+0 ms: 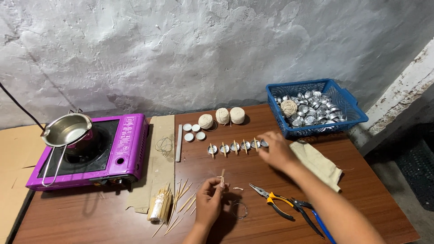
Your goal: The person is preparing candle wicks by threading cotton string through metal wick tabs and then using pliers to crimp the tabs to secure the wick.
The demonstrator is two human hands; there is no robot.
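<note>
While left hand [209, 201] fingers pinch stick [222, 175] upright, right hand [276, 150] fingers touch last tin cup [264, 143], grip unclear.

A: Where could a hand pass on the table [253, 178]?

B: At twelve o'clock from the left hand [209, 202] lies bare wood, up to the row of small metal cups [235, 147].

A: And to its nine o'clock?

B: Blocked: loose wooden sticks [183, 203] and a bundle [159, 208], with the purple stove [120, 151] beyond.

A: Three o'clock?

B: Pliers [282, 205] and a wire ring [240, 210] lie there.

A: Around the right hand [276, 151]?

B: A cloth [318, 165] at three o'clock, the blue basket [316, 131] at one o'clock, twine balls [222, 116] at eleven.
</note>
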